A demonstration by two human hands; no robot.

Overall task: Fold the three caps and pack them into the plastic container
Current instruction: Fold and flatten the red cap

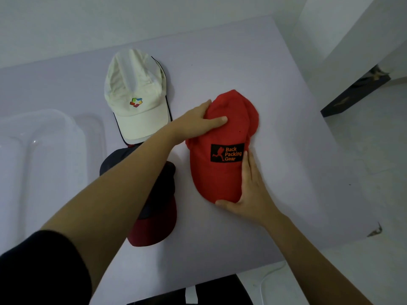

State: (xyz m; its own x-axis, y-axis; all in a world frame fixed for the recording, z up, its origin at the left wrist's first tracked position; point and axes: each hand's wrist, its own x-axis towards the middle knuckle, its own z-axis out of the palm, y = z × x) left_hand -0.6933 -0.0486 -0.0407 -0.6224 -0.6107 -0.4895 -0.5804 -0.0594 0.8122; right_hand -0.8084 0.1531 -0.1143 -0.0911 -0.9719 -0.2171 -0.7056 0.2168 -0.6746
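Observation:
A red cap (218,172) with a black "Back Packing Gear" patch lies right of centre on the pale table (286,150), brim towards me. My left hand (198,122) reaches across and grips its crown, thumb on top. My right hand (248,190) holds the brim, fingers along its right edge and thumb round the front. A white cap (136,95) with a coloured logo lies flat behind. A dark navy cap with a maroon brim (154,208) lies near me, partly hidden under my left forearm. The clear plastic container (44,139) stands at the left.
The table's right edge (343,164) runs close to the red cap, with white floor beyond it. A dark object (352,91) stands on the floor at the right. A white cable (271,274) lies on the floor by the table's near edge.

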